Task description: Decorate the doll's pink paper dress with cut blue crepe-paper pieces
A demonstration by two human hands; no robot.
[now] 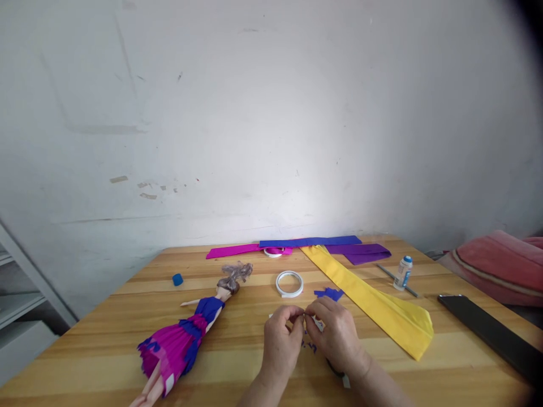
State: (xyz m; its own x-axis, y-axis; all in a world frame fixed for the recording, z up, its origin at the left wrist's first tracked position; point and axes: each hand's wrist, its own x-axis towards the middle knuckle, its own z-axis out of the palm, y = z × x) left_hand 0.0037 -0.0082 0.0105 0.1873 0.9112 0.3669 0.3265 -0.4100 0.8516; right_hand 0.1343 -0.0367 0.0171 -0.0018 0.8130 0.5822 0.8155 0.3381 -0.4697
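Doll in a paper dress, with both hands at work over loose scraps.
The left hand [283, 336] and right hand [335, 328] meet fingertip to fingertip above the table [237, 362], each in a fine pinch on a dark bit [304, 314] too small to identify. Blue scraps [311, 346] lie beneath; a cut blue piece [328, 294] lies just beyond. The doll [195, 325] lies to their left, untouched, legs toward the near edge. Its dress appears largely done: blue bodice, pleated magenta skirt, blue trim at waist and along part of the hem. A pale patch [169, 382] at the hem carries no blue, and the loose pieces suggest trimming is unfinished. The dark bit shows only as a speck; the scraps look small and irregular.
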